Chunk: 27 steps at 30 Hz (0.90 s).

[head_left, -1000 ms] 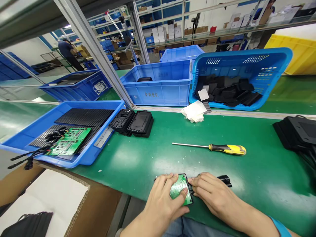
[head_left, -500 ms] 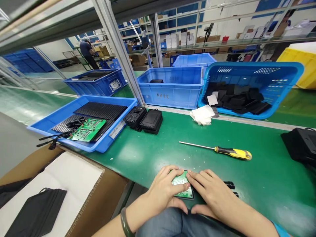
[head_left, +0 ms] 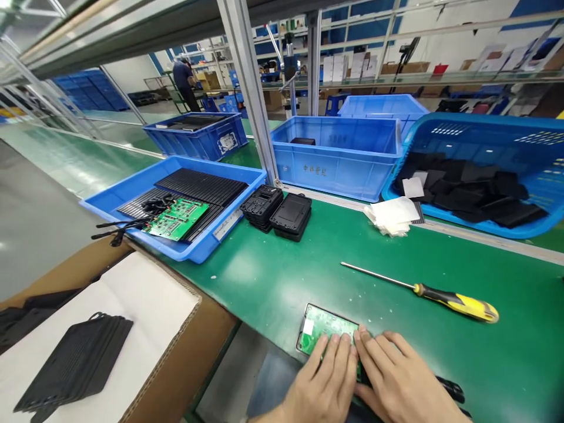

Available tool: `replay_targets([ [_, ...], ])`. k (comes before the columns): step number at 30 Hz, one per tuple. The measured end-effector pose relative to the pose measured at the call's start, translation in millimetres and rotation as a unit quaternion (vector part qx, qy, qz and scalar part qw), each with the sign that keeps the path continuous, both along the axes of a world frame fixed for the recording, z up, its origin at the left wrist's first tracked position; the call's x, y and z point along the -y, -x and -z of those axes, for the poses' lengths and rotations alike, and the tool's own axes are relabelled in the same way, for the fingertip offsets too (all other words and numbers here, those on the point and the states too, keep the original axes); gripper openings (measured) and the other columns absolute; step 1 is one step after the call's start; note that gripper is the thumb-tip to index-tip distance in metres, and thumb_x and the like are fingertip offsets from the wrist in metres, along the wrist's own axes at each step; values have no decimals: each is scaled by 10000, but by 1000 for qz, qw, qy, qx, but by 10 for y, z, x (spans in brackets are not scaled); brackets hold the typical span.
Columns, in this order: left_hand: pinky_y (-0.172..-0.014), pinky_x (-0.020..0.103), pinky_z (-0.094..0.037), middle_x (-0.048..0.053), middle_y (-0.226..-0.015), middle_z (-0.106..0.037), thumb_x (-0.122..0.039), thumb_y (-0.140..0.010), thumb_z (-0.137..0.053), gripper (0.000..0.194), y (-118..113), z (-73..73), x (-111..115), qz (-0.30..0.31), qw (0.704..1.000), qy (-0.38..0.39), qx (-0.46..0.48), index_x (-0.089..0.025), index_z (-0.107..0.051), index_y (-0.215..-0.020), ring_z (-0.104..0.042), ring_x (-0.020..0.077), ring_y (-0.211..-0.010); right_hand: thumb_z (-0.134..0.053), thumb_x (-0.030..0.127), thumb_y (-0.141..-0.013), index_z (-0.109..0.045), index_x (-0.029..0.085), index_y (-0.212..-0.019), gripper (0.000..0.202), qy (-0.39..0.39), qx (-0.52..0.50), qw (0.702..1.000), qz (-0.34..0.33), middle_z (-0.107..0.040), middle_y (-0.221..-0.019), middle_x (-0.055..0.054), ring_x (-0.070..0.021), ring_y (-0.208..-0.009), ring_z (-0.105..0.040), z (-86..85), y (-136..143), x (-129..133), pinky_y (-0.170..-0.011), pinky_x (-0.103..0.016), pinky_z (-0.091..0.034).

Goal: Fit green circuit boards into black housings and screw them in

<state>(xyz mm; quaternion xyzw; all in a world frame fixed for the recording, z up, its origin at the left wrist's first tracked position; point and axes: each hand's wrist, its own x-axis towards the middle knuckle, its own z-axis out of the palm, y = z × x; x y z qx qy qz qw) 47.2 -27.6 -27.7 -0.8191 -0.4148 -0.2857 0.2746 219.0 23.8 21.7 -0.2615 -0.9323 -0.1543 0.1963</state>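
A green circuit board (head_left: 331, 326) lies in a shallow black case (head_left: 304, 350) at the table's near edge. Across the board's near side, the fingers of my left hand (head_left: 324, 376) lie flat and side by side; its thumb is hidden. My right hand (head_left: 399, 373) grips the right end of the board and case, fingertips on top and thumb low at the near side. Both hands cover that end. Beyond them rests a screwdriver (head_left: 458, 302) with a yellow and black handle. Black cylindrical parts (head_left: 452, 389) show partly behind my right hand.
Left, a blue tray (head_left: 194, 254) holds black slatted pieces and more green boards (head_left: 178, 218). Stacked black housings (head_left: 291, 214) stand beside it. White sheets (head_left: 392, 214) lie before a blue basket (head_left: 478, 126) of black pieces. A cardboard box (head_left: 211, 338) bears black panels (head_left: 79, 358).
The view has swung right and down. My left hand has shifted from gripping the board's left side to lying across its near side, uncovering the left end. The board's case now lies turned and slanted.
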Motion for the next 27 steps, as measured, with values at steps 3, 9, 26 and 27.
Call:
replay_targets([
  [3, -1110, 430, -431, 118, -1128, -748, -159, -929, -462, 304, -48, 46, -45, -11, 999, -37, 14, -93, -727, -1062, -698, 225, -1044, -311, 256, -995, -650, 112, -1059, 375, 21, 16, 1000, -5, -707, -903, -147, -262, -785, -600, 45, -54, -11, -797, -435, -429],
  [9, -1094, 409, -460, 82, -1029, -780, -116, -916, -461, 298, -69, -6, -135, -6, 997, -46, 56, -101, -745, -1004, -731, 216, -979, -366, 251, -974, -658, 124, -1008, 320, 58, 4, 998, -13, -695, -875, -137, -258, -772, -607, 10, -26, -31, -771, -426, -457],
  [26, -929, 339, -583, 93, -1004, -775, -152, -881, -655, 109, -189, -32, -92, -50, 993, -57, 93, -138, -714, -971, -741, 230, -952, -491, 138, -873, -624, 143, -836, 138, 112, 155, 952, 241, -597, -778, -101, -265, -681, -654, -112, -989, -956, -522, -317, -454],
  [27, -909, 334, -593, 91, -999, -776, -149, -880, -658, 98, -193, -34, -94, -51, 992, -58, 95, -140, -716, -958, -742, 228, -947, -499, 69, -813, -624, 144, -838, 149, 120, 153, 949, 246, -607, -755, -100, -271, -681, -658, -140, -1005, -959, -514, -310, -439],
])
